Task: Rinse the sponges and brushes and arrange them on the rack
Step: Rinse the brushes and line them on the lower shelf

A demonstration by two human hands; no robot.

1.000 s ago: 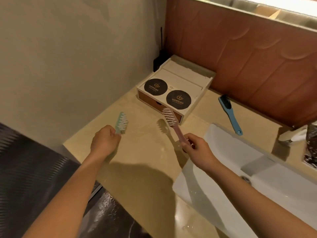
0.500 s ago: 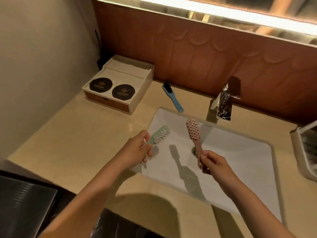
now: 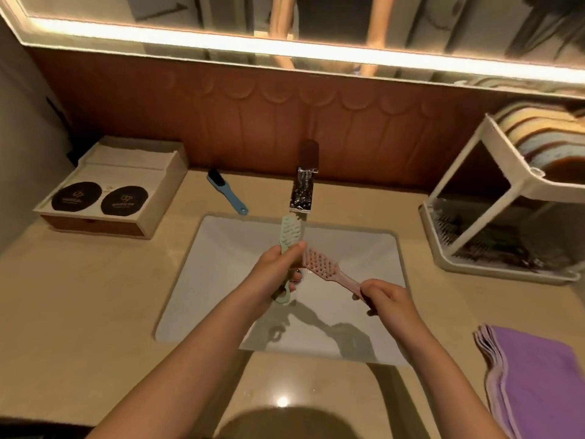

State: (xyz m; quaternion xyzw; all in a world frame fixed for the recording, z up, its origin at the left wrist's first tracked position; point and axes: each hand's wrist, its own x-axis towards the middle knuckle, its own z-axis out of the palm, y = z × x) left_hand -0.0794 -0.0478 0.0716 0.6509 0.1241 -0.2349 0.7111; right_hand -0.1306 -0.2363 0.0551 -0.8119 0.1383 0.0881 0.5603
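Here, left hand (image 3: 278,267) grips a green brush (image 3: 289,231), right hand (image 3: 384,296) a pink brush (image 3: 319,261), over the sink (image 3: 221,248). Neither looks rinsed or racked yet.

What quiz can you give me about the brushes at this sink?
1. True or false: the blue brush lies on the counter, outside the sink.
2. Which brush does the left hand grip? A: pink. B: green. C: blue.
3. Fill in: the right hand holds the pink brush by its ___.

Key: 1 true. 2 B, the green brush. 3 handle.
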